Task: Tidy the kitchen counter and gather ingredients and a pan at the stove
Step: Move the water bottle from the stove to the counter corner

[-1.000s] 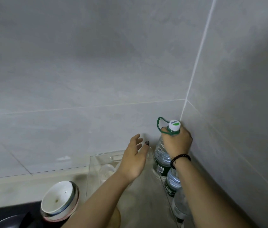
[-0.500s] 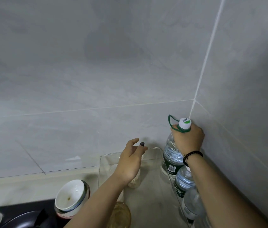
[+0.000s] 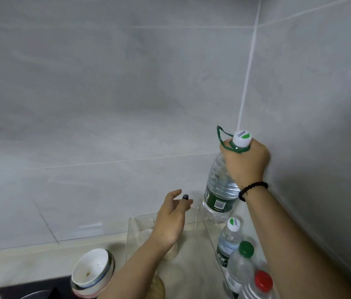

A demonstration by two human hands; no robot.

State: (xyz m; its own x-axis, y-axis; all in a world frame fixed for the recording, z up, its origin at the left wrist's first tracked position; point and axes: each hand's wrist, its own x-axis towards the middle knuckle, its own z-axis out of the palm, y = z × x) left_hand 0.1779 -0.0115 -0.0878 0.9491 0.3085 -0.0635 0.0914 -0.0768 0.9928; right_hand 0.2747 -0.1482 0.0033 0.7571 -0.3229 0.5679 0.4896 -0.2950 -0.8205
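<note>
My right hand (image 3: pixel 245 162) grips the neck of a large clear water bottle (image 3: pixel 218 188) with a green label, green carry loop and white cap, held in the wall corner. The bottle's base is beside the back right corner of a clear plastic tray (image 3: pixel 140 221). My left hand (image 3: pixel 171 216) hovers over that tray with loose, relaxed fingers and holds nothing.
Smaller bottles stand along the right wall: one white-capped (image 3: pixel 229 236), one green-capped (image 3: pixel 242 262), one red-capped (image 3: pixel 260 285). A stack of white bowls (image 3: pixel 91 272) sits at the lower left beside a dark stove surface (image 3: pixel 30 290). Grey tiled walls close the corner.
My right hand has lifted the large bottle a little higher in the corner. My left hand stays over the tray, its fingers slightly more relaxed. The view has shifted left and down.
</note>
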